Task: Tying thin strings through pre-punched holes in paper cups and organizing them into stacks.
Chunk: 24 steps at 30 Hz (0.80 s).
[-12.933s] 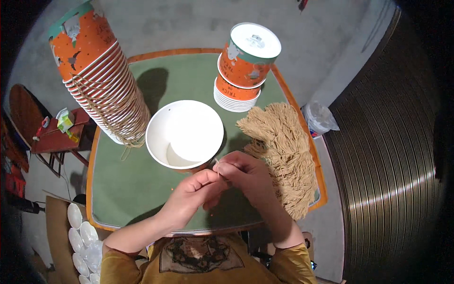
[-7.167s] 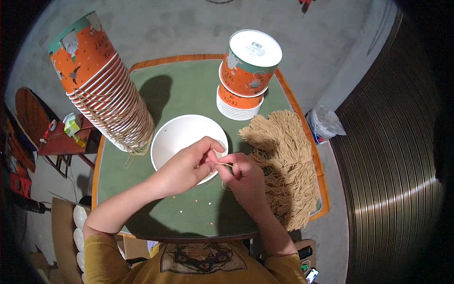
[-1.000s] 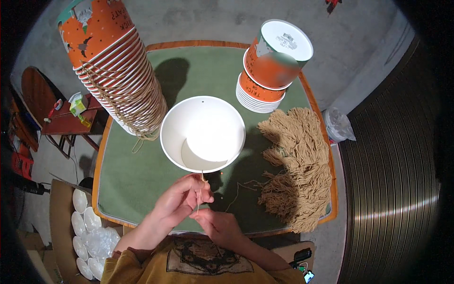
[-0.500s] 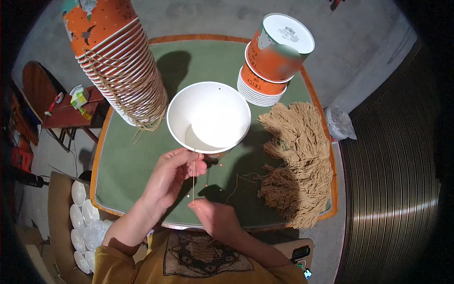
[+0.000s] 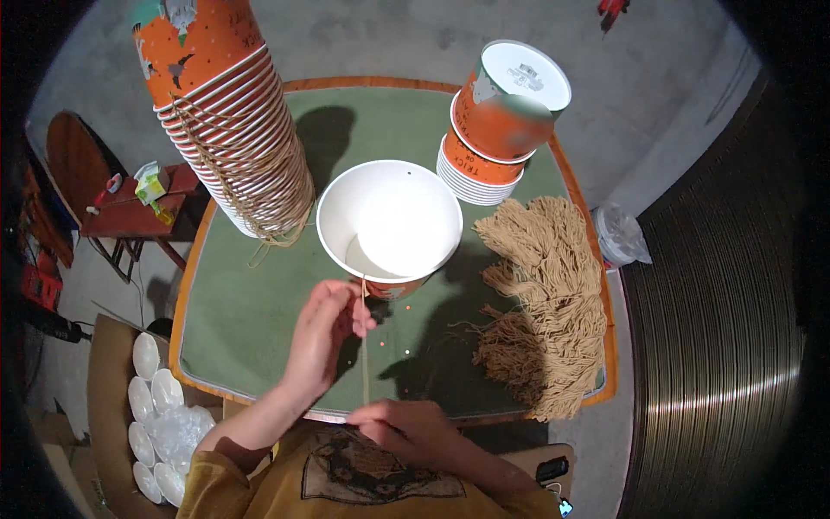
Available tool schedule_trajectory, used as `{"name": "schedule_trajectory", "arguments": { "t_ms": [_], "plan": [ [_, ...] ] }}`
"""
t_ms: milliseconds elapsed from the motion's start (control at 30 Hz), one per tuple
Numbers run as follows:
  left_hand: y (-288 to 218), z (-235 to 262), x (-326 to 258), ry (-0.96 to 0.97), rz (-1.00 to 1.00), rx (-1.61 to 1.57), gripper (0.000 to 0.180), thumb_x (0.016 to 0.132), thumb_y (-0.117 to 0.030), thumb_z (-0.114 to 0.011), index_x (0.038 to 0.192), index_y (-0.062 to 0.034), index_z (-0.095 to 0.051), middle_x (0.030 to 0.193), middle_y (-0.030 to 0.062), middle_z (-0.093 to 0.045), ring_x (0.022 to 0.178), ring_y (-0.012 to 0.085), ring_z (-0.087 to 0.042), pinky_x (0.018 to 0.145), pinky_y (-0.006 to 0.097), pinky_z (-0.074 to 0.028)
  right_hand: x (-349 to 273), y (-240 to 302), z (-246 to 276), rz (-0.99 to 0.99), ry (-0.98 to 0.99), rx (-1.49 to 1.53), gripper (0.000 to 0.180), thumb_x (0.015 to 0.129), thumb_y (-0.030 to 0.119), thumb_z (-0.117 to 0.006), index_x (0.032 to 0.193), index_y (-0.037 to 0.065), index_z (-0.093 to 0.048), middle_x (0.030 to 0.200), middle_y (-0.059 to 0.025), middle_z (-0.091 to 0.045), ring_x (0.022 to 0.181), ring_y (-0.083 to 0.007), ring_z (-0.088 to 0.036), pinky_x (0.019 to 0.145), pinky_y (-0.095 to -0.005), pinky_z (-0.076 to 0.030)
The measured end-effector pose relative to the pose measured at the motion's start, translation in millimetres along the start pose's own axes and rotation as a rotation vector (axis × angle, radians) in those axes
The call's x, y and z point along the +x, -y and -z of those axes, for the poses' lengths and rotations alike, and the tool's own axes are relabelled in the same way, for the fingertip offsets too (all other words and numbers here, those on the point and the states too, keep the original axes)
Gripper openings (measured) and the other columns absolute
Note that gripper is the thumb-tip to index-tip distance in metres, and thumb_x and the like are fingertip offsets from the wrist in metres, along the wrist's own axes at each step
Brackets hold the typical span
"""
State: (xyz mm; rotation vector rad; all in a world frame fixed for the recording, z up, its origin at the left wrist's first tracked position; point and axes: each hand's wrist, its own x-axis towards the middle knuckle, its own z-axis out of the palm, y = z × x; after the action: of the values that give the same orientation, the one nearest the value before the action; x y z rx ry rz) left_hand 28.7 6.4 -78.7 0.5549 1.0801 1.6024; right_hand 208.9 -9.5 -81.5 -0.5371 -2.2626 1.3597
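Stringing the paper bucket [image 5: 389, 221]

Your 2 hands, left hand [image 5: 324, 333] and right hand [image 5: 406, 426], pinch 1 limp, light string [image 5: 364, 346] taut below the bucket; grip near its ends.

The person wears a mustard-yellow long-sleeved top (a dark printed graphic across the chest), both hands bare.

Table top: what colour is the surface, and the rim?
The table top is green, with an orange-brown rim; it shows in the head view, the only one.
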Motion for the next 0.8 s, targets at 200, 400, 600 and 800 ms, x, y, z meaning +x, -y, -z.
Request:
{"name": "schedule_trajectory", "arguments": {
  "t_ms": [200, 400, 600, 800],
  "plan": [
    [18.5, -34.5, -17.8, 0.330, -0.759, 1.059, 0.046, 0.082, -0.005, -0.061, 0.126, -0.0034, -0.046, 0.114, 0.0153, -0.053, 0.106, 0.0290, -0.058, 0.085, 0.035, -0.052, -7.1, 74.1, 69.6, -0.072, 0.142, 0.129, 0.023, 0.093, 0.026, -0.056, 0.100, 0.009, -0.069, 0.067, -0.0055, -0.063, 0.059, -0.0197, -0.063, 0.055, -0.0293, -0.048],
    [-22.7, -65.0, 12.0, 0.160, -0.781, 1.567, 0.052, 0.086, -0.029, -0.061, 0.128, -0.0037, -0.046, 0.102, 0.0150, -0.054, 0.072, 0.0318, -0.065, 0.058, 0.041, -0.054, -34.6, 68.5, 81.7, 0.076, -0.130, 0.525, 0.039, 0.095, 0.038, -0.050, 0.091, 0.003, -0.067, 0.071, -0.0088, -0.064, 0.055, -0.0162, -0.058, 0.051, -0.0294, -0.045],
    [-76.4, -10.1, 27.9, 0.103, -0.791, 1.329, 0.023, 0.084, -0.017, -0.066, 0.073, 0.0006, -0.058, 0.073, 0.0123, -0.052, 0.062, 0.0265, -0.059, 0.053, 0.037, -0.046, 8.5, 42.0, 88.6, 0.095, -0.563, 1.052, 0.038, 0.096, 0.039, -0.047, 0.079, 0.007, -0.053, 0.055, -0.0016, -0.042, 0.048, -0.0097, -0.039, 0.043, -0.0248, -0.031],
    [-97.8, 51.3, 44.5, 0.193, -0.678, 1.283, 0.026, 0.088, -0.015, -0.061, 0.073, 0.0044, -0.052, 0.070, 0.0098, -0.047, 0.063, 0.0205, -0.050, 0.060, 0.032, -0.041, 69.1, 3.2, 84.7, 0.131, -0.305, 1.790, 0.028, 0.099, 0.027, -0.041, 0.086, 0.007, -0.054, 0.050, 0.0029, -0.028, 0.044, -0.0076, -0.026, 0.039, -0.0234, -0.023]
  ]
}}
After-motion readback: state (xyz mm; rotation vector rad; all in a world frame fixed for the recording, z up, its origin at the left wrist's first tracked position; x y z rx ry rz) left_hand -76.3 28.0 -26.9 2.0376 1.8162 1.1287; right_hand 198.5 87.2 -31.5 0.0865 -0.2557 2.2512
